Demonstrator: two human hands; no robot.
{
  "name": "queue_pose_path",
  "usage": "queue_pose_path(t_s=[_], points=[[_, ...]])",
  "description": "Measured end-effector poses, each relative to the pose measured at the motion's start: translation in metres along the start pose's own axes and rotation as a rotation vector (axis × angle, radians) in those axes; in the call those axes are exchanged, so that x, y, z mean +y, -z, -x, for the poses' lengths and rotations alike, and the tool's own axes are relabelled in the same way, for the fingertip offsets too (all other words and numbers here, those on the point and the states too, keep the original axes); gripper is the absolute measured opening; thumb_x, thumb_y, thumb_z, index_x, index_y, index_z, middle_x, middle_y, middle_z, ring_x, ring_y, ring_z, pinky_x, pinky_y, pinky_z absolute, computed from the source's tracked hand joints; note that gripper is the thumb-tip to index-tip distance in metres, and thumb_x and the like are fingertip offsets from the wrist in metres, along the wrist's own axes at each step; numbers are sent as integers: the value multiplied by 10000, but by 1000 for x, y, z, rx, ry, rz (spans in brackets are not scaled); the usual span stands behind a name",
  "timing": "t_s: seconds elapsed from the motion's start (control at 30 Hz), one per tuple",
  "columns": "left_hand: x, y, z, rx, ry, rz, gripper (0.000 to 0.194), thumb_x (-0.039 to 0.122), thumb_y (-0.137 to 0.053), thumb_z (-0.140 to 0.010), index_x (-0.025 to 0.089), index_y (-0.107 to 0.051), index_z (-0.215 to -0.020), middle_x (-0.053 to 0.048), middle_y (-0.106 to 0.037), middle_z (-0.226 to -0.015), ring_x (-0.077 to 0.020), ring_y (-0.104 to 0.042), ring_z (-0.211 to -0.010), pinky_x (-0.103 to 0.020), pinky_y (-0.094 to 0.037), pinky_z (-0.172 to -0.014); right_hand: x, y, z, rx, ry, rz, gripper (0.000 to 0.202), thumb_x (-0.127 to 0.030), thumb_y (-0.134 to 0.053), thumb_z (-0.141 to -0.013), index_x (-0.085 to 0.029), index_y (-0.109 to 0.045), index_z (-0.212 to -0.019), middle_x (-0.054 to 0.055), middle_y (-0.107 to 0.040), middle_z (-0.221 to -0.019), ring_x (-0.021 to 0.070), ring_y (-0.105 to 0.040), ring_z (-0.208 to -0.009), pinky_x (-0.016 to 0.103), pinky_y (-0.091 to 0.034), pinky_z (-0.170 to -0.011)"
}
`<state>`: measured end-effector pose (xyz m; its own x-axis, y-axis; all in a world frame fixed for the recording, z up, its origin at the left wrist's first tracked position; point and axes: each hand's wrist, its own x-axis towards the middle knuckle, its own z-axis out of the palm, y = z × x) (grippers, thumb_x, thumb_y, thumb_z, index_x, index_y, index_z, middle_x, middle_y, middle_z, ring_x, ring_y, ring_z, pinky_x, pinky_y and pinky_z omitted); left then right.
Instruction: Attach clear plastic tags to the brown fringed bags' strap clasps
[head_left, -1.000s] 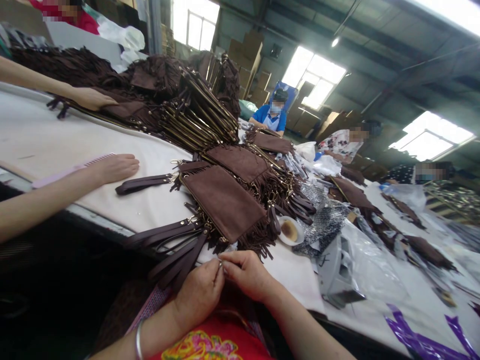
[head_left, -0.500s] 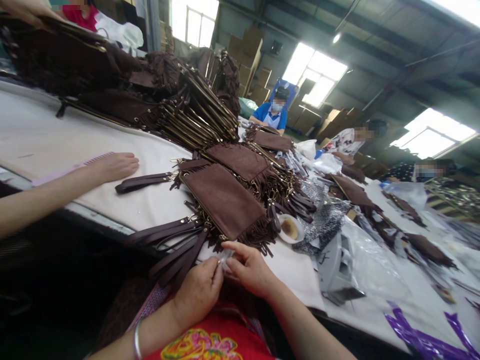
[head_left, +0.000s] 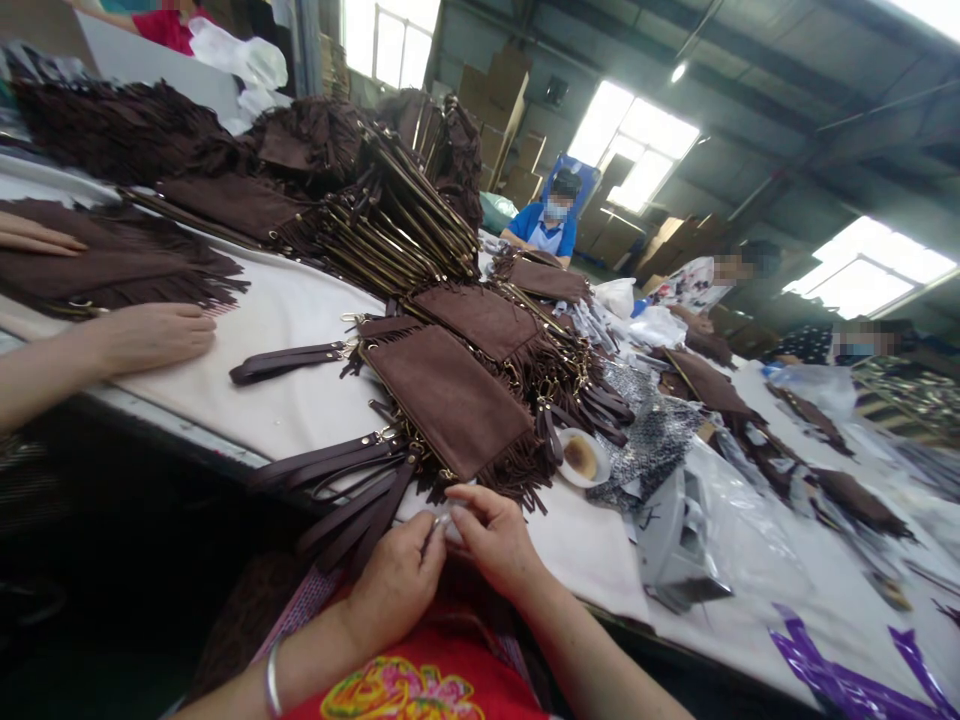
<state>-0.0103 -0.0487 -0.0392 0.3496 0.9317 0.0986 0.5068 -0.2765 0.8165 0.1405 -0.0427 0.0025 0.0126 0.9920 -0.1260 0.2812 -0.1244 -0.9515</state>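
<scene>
At the table's front edge my left hand [head_left: 397, 575] is closed, thumb against the fingers. It pinches a small clear, whitish piece like plastic film [head_left: 445, 522]. My right hand [head_left: 496, 535] closes its thumb and fingers on the same piece from the other side. What lies inside the film cannot be made out. Just beyond my fingers a brown fringed suede pouch [head_left: 450, 400] lies on top of others, its zipper edge to the left. Several dark brown wrist straps [head_left: 330, 465] with metal clips hang off the table edge beside my left hand.
A co-worker's hands [head_left: 154, 338] rest by a fringed pouch [head_left: 97, 255] at left. Stacked pouches [head_left: 390, 225] rise behind. To the right are a white bowl [head_left: 581, 458], a tape dispenser [head_left: 679, 540], clear plastic [head_left: 750, 520] and purple film [head_left: 840, 660]. Other people sit farther back.
The co-worker at left has laid a fringed pouch flat on the table, and that person's near hand has shifted left. My hands stay almost in place, still pinching the small piece.
</scene>
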Motion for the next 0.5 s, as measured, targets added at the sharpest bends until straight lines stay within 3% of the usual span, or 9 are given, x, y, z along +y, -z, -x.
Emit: queue_pose_path(t_s=[0.17, 0.5], points=[[3, 1, -1, -7, 22, 33, 268, 295, -330, -969, 208, -503, -784, -38, -594, -703, -175, -573, -648, -277, -392, -596, 3, -6, 4, 72, 5, 83, 296, -254, -572, -775, -161, -706, -1022, -62, -426, -539, 86, -357, -498, 196, -343, -487], [5, 2, -1, 19, -54, -56, 274, 265, -319, -971, 211, -499, -772, -49, -611, -700, -182, -602, -643, -278, -415, -585, -4, -8, 5, 113, 21, 304, 269, -264, -575, -777, -198, -725, -991, -50, -482, -531, 109, -421, -500, 221, -370, -517]])
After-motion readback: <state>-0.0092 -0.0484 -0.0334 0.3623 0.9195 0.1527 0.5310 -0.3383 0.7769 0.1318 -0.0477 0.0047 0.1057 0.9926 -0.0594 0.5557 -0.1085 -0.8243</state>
